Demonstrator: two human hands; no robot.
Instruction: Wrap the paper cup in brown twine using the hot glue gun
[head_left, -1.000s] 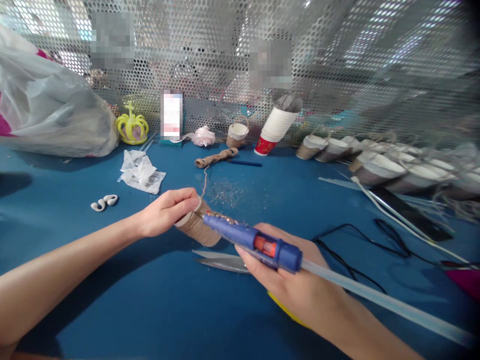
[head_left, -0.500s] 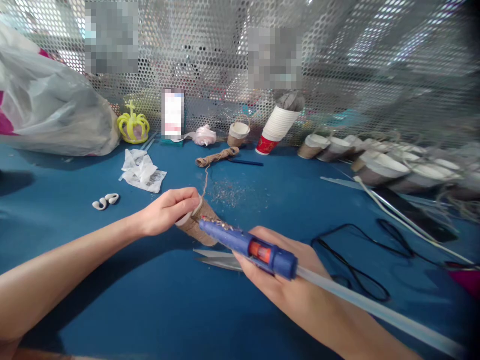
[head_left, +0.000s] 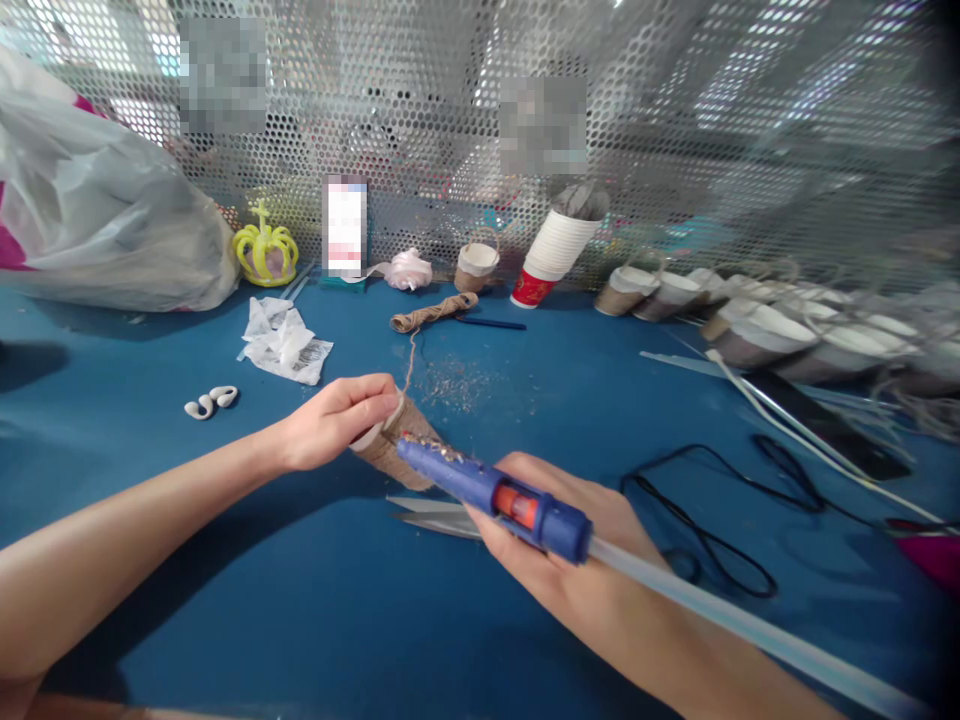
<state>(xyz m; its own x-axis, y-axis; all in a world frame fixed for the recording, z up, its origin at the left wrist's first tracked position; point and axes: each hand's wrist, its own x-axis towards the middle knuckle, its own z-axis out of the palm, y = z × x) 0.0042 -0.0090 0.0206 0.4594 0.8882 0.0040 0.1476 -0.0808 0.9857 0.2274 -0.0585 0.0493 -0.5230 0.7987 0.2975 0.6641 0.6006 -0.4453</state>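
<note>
My left hand [head_left: 341, 418] pinches the rim of a paper cup [head_left: 411, 452] wrapped in brown twine, which lies tilted on its side. In my right hand [head_left: 559, 525] is a blue hot glue gun [head_left: 457, 474], its nozzle at the cup's twine near the rim. A clear glue stick [head_left: 720, 595] sticks out of its back end. From the cup a strand of twine runs up to a twine bundle [head_left: 431, 313]. Scissors [head_left: 435, 516] lie below the cup, their handles hidden under my right hand.
Several twine-wrapped cups [head_left: 765, 335] stand at the right near a black phone [head_left: 829, 425] and a looped black cord [head_left: 705, 450]. Stacked white cups [head_left: 559, 250] lean at the back. Crumpled paper [head_left: 281, 345] and a plastic bag [head_left: 112, 210] are at the left. A perforated metal screen [head_left: 420, 90] borders the table.
Both hands, the cup and the glue gun hold almost the same place. Only a very slight shift of the whole view shows.
</note>
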